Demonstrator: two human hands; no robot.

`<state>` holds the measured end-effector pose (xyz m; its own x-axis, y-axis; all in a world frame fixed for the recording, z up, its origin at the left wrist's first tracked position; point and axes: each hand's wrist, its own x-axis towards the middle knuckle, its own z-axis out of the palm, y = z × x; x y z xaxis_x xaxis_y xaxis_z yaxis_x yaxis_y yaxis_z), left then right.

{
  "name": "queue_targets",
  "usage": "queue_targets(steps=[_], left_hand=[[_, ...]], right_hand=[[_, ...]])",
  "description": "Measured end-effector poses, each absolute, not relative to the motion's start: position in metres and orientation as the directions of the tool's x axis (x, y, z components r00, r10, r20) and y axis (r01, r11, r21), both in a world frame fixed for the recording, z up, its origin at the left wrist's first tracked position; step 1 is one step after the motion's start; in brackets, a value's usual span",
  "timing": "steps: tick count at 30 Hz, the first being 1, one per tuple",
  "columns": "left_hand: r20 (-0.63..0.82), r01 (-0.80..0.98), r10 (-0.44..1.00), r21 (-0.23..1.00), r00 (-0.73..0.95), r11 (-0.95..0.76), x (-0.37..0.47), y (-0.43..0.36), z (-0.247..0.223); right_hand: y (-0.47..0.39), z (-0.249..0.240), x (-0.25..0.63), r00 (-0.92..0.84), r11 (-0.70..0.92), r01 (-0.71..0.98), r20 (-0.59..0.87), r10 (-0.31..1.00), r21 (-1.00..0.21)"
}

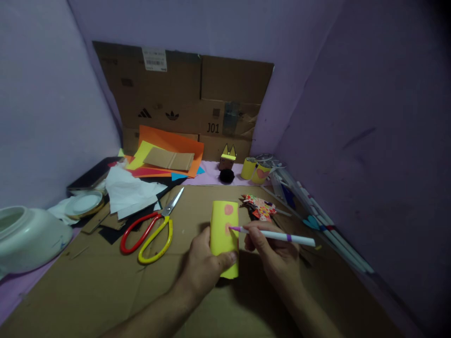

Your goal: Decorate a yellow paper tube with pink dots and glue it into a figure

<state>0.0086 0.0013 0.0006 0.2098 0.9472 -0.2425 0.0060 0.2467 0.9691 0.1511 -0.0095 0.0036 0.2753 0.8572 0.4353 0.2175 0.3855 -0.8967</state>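
A yellow paper-covered tube (219, 237) stands out in the middle of the view, with a pinkish round mark near its top and a smaller pinkish mark below. My left hand (207, 260) is wrapped round its lower left side, thumb across the front. A white marker with a purple band (298, 238) is pinched in my right hand (269, 249), just right of the tube. Its purple tip meets the tube at the lower mark. To the left lie scissors (155, 234) with one red and one yellow handle, their blades apart.
Coloured paper sheets (186, 141) and white tissue (130, 190) lie at the back left, a white pot (33, 241) at far left. Two yellow tubes (248, 169) and a small eared box (226, 163) stand behind. White rods (334, 234) line the right wall.
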Motion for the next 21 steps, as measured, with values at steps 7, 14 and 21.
queue_targets(steps=[7,14,21], left_hand=[[-0.250,0.028,0.942,0.968,0.225,0.251,0.0086,0.0014,-0.0022],[-0.243,0.012,0.941,0.969,0.237,0.247,0.0083,0.0017,-0.0004],[-0.221,0.002,0.947,0.974,0.233,0.227,0.0074,0.0039,-0.0050]], right_hand=[[-0.0104,0.0053,0.1519,0.208,0.400,0.247,0.452,0.868,-0.883],[-0.0098,0.0028,0.1520,0.175,0.434,0.255,0.483,0.858,-0.864],[-0.0085,0.0039,0.1522,0.270,0.446,0.244,0.502,0.821,-0.861]])
